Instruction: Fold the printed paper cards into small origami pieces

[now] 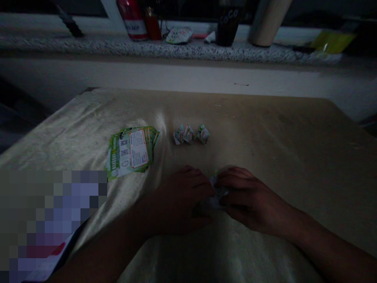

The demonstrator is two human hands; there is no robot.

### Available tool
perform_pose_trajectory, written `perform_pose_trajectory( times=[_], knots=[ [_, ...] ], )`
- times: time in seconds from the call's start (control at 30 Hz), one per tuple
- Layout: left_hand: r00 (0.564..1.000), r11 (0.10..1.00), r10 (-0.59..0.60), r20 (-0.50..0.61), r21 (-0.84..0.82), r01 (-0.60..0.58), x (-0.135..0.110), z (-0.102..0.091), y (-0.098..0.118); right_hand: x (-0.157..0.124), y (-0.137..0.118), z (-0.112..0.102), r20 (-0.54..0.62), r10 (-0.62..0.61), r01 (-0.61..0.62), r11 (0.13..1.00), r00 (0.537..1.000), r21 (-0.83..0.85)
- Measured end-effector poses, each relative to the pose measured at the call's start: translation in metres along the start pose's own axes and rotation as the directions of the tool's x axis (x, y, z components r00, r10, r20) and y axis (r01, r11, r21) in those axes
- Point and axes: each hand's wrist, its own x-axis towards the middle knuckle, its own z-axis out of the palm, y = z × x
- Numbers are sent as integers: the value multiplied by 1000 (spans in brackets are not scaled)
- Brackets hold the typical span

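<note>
My left hand [181, 198] and my right hand [247, 200] meet low in the middle of a cloth-covered table [279, 137]. Both press their fingers together on a small piece of printed paper [217, 194] between them. Most of that paper is hidden under the fingers. Beyond the hands lie three small folded paper pieces [191, 134] in a row. To their left rests a stack of green and white printed leaflets [131, 151].
A speckled ledge [88, 45] runs behind the table, carrying a red can [132, 19], a dark cup [227, 25], a pale cylinder [266, 21], a crumpled wrapper [178, 35] and a yellow-green sheet [334, 41]. A pixelated patch covers the lower left corner.
</note>
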Motion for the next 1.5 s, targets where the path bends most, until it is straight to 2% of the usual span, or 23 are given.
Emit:
perform_pose_trajectory(
  times=[0.13,0.3,0.4,0.57,0.7,0.87,1.03,1.2,1.5],
  knots=[
    [999,1000,-15,34,9,15,0,-4,-1,-1,5,-10,87,-35,31,999,996,41],
    [996,1000,-26,84,10,25,1,4,0,-4,14,-17,96,-14,8,998,995,67],
    [997,999,-42,73,17,40,2,5,1,-4,16,-19,95,-22,11,993,995,115],
    [1000,1000,0,-2,27,0,2,5,1,-5,15,-20,37,7,-15,979,999,205],
    [999,997,4,-48,76,-1,1,10,-4,-6,15,-15,15,29,-31,987,999,158],
    [998,994,-23,-54,103,28,2,16,-7,-7,15,-10,14,27,-28,998,1000,56],
    [991,994,-76,-106,70,84,3,14,-2,-7,15,-14,47,113,-112,994,992,-20],
    [967,978,-195,-162,41,204,3,17,1,-6,12,-14,10,190,-189,981,982,-39],
    [883,887,-455,-119,31,461,8,24,8,-10,18,-4,-91,289,-294,954,953,-49]
  ],
)
